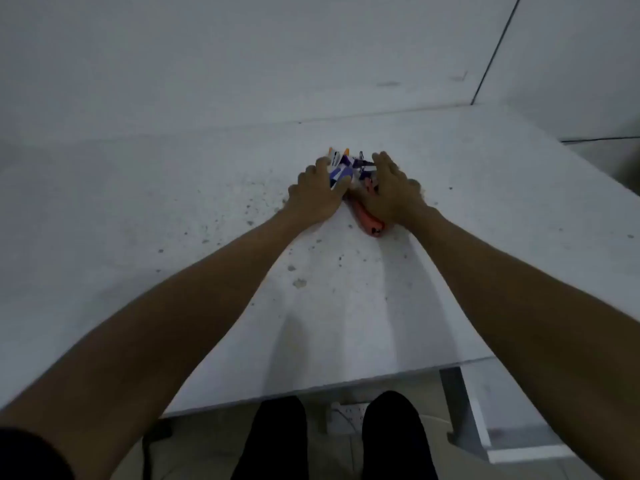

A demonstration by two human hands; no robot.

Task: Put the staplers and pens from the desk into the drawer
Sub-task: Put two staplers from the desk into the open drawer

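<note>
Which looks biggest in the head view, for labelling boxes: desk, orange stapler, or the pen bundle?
1. desk, largest by far.
2. and 3. orange stapler and pen bundle: similar, both partly hidden under the hands, so unranked.

Both forearms are showing bare all the way down to the left hand and the right hand. A black sleeve is covering the left upper arm at seven o'clock. Black trousers are clothing both legs at six o'clock.
</note>
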